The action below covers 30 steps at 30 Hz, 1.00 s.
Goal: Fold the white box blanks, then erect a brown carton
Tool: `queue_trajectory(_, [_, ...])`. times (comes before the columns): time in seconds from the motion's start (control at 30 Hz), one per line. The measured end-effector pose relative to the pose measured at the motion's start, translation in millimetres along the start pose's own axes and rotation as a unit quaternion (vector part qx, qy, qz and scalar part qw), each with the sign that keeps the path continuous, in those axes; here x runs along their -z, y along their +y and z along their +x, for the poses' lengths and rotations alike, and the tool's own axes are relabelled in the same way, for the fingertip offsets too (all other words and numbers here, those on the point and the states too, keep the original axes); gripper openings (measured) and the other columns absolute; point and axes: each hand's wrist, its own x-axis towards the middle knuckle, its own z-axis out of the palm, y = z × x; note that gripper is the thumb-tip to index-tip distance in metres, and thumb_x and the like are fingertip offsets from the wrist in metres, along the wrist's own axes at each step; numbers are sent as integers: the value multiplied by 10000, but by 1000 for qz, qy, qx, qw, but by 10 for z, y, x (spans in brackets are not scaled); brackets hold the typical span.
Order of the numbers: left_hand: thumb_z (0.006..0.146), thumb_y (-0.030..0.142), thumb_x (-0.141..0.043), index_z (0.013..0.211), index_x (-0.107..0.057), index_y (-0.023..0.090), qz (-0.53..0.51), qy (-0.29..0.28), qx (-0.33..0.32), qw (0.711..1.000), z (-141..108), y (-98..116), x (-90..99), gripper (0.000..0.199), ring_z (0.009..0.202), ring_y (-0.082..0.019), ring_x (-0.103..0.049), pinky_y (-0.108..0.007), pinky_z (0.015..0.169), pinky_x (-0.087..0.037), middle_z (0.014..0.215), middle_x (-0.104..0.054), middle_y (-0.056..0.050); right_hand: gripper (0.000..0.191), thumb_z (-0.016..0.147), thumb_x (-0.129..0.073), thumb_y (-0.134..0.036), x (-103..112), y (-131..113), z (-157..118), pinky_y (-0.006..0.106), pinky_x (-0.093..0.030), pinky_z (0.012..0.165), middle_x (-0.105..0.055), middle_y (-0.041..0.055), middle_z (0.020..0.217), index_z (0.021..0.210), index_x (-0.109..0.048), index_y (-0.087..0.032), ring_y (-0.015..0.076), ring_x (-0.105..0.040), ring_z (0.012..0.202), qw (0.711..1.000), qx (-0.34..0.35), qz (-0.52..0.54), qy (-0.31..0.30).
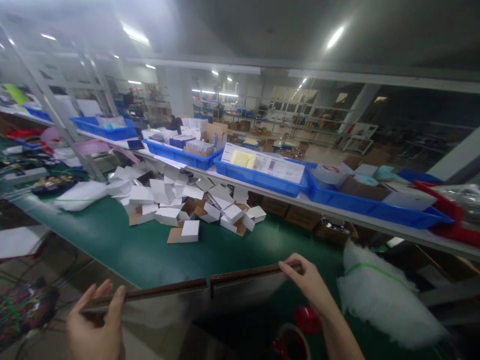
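Observation:
A large cardboard piece (168, 307) with brown edges and a slit near its middle spans the lower part of the view, held up over the green table. My left hand (99, 320) pinches its left end between thumb and fingers. The right end is gripped by my right hand (303, 275), thumb and fingertips on the top edge. Beyond it on the table lies a heap of small white boxes (168, 216), several of them open with brown insides. Beneath the cardboard, near my right forearm, is a red tape dispenser (290, 342), partly hidden.
Blue trays (262, 181) with papers and small boxes line a shelf behind the green table (123, 250). A bundle of white foam bags (390, 295) with a green band is at the right. Another white bag (80, 195) lies left, beside a metal post (71, 135).

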Motion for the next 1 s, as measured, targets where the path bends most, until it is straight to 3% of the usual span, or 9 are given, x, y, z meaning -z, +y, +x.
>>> queue_trajectory(0.07, [688, 545, -745, 1389, -454, 197, -70, 2, 61, 996, 2, 194, -157, 836, 1377, -312, -461, -490, 1205, -319, 1448, -532, -157, 304, 749, -699, -485, 259, -140, -30, 295, -442, 635, -656, 0, 655, 676, -657, -192, 183, -598, 667, 987, 16, -53, -150])
queue_trajectory(0.17, [676, 533, -733, 1381, -443, 213, -84, -48, 76, 992, 61, 263, -285, 827, 1422, -284, -402, -474, 1233, -258, 1481, -499, -130, 197, 758, -722, -346, 439, -333, -56, 288, -471, 734, -754, 6, 839, 907, -773, -226, 199, -661, 807, 924, 29, -104, -367])
queue_trajectory(0.2, [687, 537, -721, 1371, -445, 222, -82, -66, 75, 992, 89, 232, -296, 802, 1426, -283, -395, -481, 1236, -248, 1480, -499, -123, 218, 794, -693, -338, 440, -380, -72, 280, -471, 737, -762, 2, 871, 972, -773, -240, 194, -667, 819, 901, 43, -110, -417])
queue_trajectory(0.27, [693, 540, -719, 1337, -466, 238, -85, -98, 73, 989, 150, 139, -284, 755, 1422, -294, -397, -504, 1233, -243, 1457, -518, -113, 252, 899, -572, -359, 394, -437, -119, 267, -463, 714, -763, 4, 869, 999, -768, -236, 177, -668, 793, 875, 93, -123, -458])
queue_trajectory(0.37, [679, 501, -748, 1279, -494, 257, -98, -124, 69, 985, 231, 42, -241, 696, 1405, -311, -417, -538, 1217, -266, 1428, -538, -101, 368, 987, -412, -382, 321, -432, -214, 274, -463, 757, -761, 22, 901, 1022, -747, -232, 174, -677, 824, 874, 167, -170, -423])
queue_trajectory(0.53, [683, 415, -754, 1224, -518, 277, -108, -160, 71, 979, 294, 76, -237, 606, 1405, -316, -413, -571, 1206, -270, 1476, -499, -83, 345, 1002, -368, -355, 330, -358, -300, 293, -465, 846, -753, 31, 991, 1048, -693, -248, 184, -680, 915, 877, 203, -246, -359])
queue_trajectory(0.73, [687, 371, -718, 1288, -484, 248, -91, -204, 67, 973, 307, 175, -328, 656, 1430, -312, -379, -527, 1227, -241, 1524, -449, -102, 394, 1007, -281, -314, 248, -338, -122, 286, -404, 628, -649, 30, 715, 811, -603, -198, 158, -597, 638, 859, 254, -317, -312])
queue_trajectory(0.9, [706, 396, -696, 1413, -399, 180, -56, -316, 40, 946, 206, 355, -405, 797, 1469, -309, -304, -452, 1245, -212, 1571, -383, -122, 387, 997, -301, -336, 120, -261, 185, 291, -376, 633, -637, 39, 706, 759, -574, -201, 176, -616, 668, 910, 208, -306, -188])
queue_trajectory(1.0, [754, 467, -671, 1485, -275, 124, -43, -388, 4, 921, 90, 419, -509, 900, 1493, -310, -238, -460, 1257, -151, 1614, -277, -162, 378, 984, -320, -351, 71, -230, 396, 301, -373, 653, -640, 51, 705, 750, -577, -203, 199, -628, 697, 925, 197, -304, -116])
